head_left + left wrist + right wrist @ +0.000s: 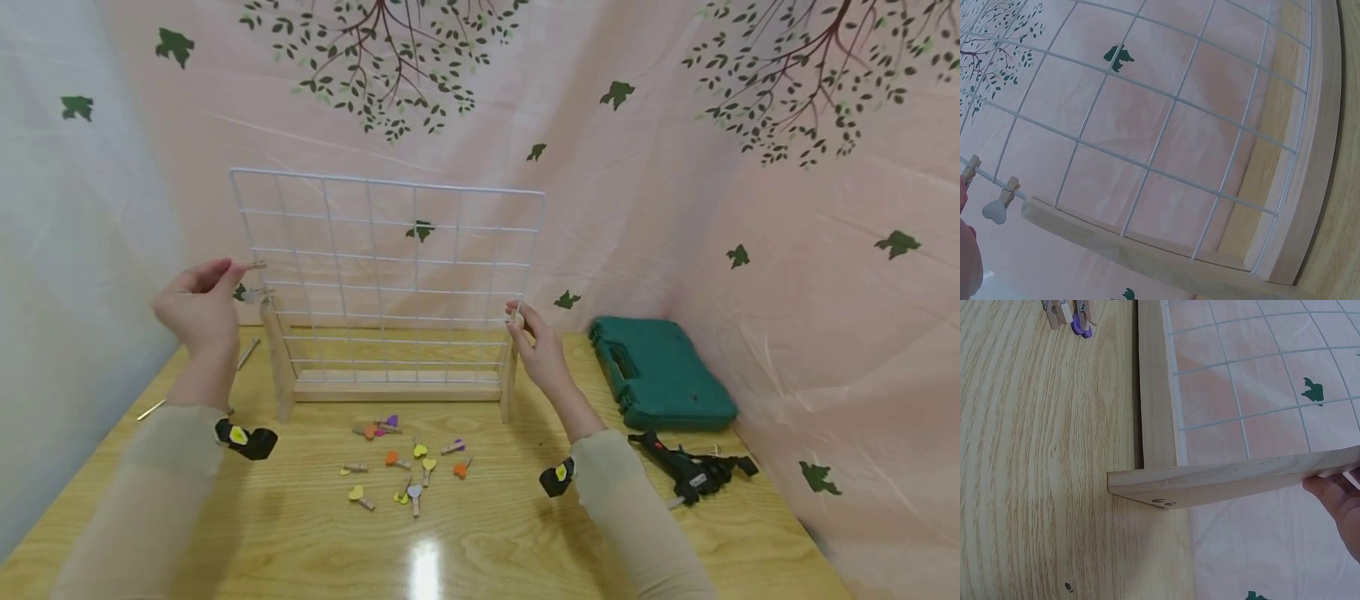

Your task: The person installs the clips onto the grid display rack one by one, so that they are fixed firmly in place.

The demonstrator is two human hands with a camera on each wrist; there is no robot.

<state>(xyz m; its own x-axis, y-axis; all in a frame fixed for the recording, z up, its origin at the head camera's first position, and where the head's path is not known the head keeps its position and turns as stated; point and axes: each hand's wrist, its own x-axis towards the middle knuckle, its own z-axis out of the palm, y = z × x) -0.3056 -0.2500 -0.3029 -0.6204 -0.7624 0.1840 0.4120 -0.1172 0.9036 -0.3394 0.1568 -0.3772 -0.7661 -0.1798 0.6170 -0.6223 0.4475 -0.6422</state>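
A white wire grid [386, 178] stands upright in a wooden stand [397, 395]. At its left edge my left hand [197, 307] pinches a small wooden clothespin [972, 167], which meets the wire. Just below, another clothespin [1011, 189] with a white heart [994, 212] is clipped to the same edge, by the top of the stand's upright. My right hand [546, 357] is at the grid's right edge, thumb and fingers pinching a small pale clothespin [516, 318] mostly covered by the fingertips. In the right wrist view that hand is partly cut off beside the wooden upright [1235, 478].
Several clothespins with coloured hearts, such as a yellow one [356, 493] and an orange one [461, 471], lie on the table [315, 550] before the stand. To the right are a green case [675, 375] and a black glue gun [693, 471]. A metal rod [248, 353] lies left.
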